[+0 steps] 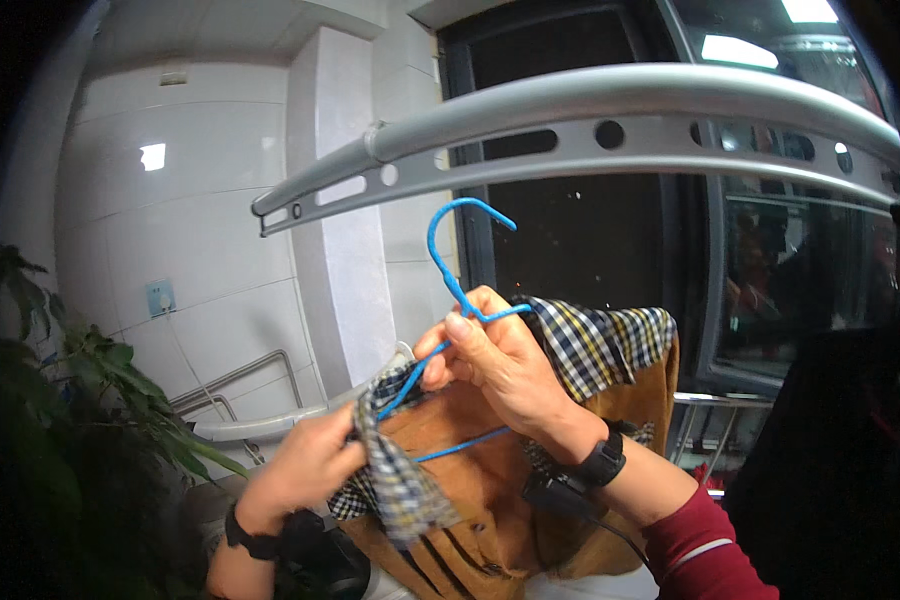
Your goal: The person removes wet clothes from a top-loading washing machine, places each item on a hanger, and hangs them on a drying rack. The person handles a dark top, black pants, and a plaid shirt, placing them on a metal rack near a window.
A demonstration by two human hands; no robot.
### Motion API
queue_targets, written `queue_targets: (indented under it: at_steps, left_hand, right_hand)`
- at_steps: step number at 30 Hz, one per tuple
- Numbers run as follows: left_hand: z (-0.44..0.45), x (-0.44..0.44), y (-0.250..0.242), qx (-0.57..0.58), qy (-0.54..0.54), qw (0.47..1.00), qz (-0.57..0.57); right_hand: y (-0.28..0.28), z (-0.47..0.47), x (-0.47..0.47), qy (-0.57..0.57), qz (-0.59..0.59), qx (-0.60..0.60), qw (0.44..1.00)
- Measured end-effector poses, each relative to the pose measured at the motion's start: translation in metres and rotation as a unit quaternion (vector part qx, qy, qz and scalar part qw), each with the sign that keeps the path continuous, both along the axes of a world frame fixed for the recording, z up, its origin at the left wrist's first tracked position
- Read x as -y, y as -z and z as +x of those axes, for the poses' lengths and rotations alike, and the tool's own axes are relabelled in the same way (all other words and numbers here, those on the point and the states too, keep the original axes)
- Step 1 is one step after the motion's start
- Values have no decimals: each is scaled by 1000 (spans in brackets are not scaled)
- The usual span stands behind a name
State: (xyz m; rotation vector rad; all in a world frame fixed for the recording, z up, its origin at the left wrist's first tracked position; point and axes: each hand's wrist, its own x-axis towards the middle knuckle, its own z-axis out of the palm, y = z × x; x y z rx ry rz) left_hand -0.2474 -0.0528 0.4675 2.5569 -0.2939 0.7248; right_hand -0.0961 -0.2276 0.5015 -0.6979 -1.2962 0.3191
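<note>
A blue clothes hanger (436,251) is held upright by its neck in my right hand (506,367), its hook pointing up below the metal rail. On the hanger sits a tan garment (450,420) with a checked collar (577,341) in navy, white and yellow. The right part of the garment drapes over that side of the hanger. My left hand (304,457), slightly blurred, grips the checked cloth near the left arm of the hanger. The hanger's lower bar crosses the garment's opening. Dark bands circle both my wrists.
A silver drying rail (495,105) with slots and holes spans overhead. Leafy plants (120,382) stand at the left by a tiled wall with a socket (160,296) and plugged cable. A dark window (577,240) lies behind the rail. A metal rack (709,427) stands at right.
</note>
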Motion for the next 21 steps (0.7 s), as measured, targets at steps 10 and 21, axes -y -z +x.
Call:
queue_targets:
  at_steps: [10,21]
  left_hand:
    - [-22,14,-14,272,-132,953,19]
    - [-16,29,-27,302,-16,951,69]
  right_hand:
    - [-44,-19,-28,-68,38,58,995]
    - [-40,34,-31,-148,74,27,986]
